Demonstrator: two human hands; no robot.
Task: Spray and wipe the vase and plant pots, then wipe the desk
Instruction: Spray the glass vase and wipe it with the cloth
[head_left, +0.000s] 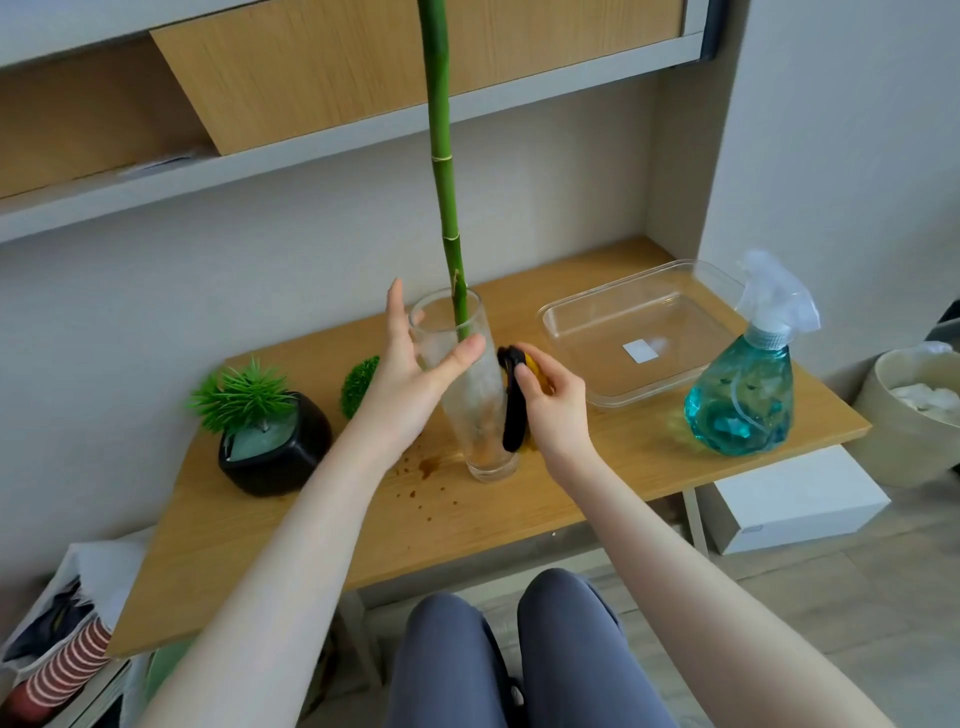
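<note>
A tall clear glass vase (480, 415) stands mid-desk with a long green bamboo stalk (444, 171) rising out of it. My left hand (410, 374) wraps the vase's upper part, thumb across the front, fingers spread behind the rim. My right hand (553, 410) presses a black and yellow cloth (514, 410) against the vase's right side. A black pot with a spiky green plant (272, 441) sits at the left. A small round green plant (359, 384) shows behind my left wrist, its pot hidden. The wooden desk (519, 509) carries brown spots near the vase base.
A blue spray bottle (743, 400) stands at the desk's right front, with a clear plastic tray (644, 332) behind it. A shelf runs overhead. A beige bin (914, 415) and a white box (795, 499) sit on the floor to the right; stacked striped cups (62, 670) at lower left.
</note>
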